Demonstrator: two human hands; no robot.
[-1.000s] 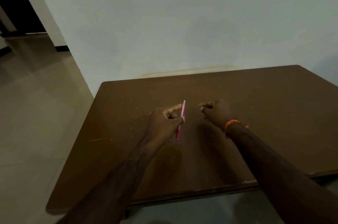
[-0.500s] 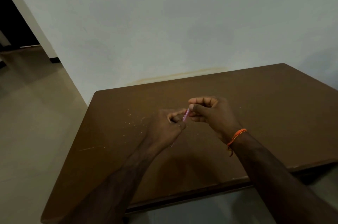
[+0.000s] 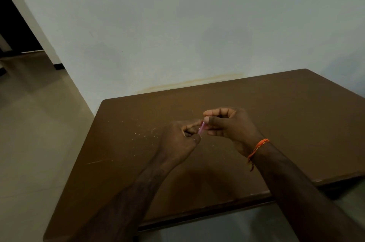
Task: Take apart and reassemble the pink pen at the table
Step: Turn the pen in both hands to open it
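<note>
Both hands meet above the middle of the brown table (image 3: 276, 107). My left hand (image 3: 178, 141) is closed around the lower part of the pink pen (image 3: 201, 129), of which only a short pink stretch shows between the hands. My right hand (image 3: 227, 125), with an orange thread band on its wrist, pinches the pen's upper end between thumb and fingers. Most of the pen is hidden inside the two hands.
Pale crumbs (image 3: 146, 135) are scattered on the table left of the hands. A white wall (image 3: 177, 34) stands right behind the table's far edge. Tiled floor (image 3: 35, 143) lies to the left, with a dark doorway (image 3: 11, 24) at the far left.
One second ago only my left hand held the pen upright, my right hand apart. My right hand then came in and took hold of the pen's top end.
</note>
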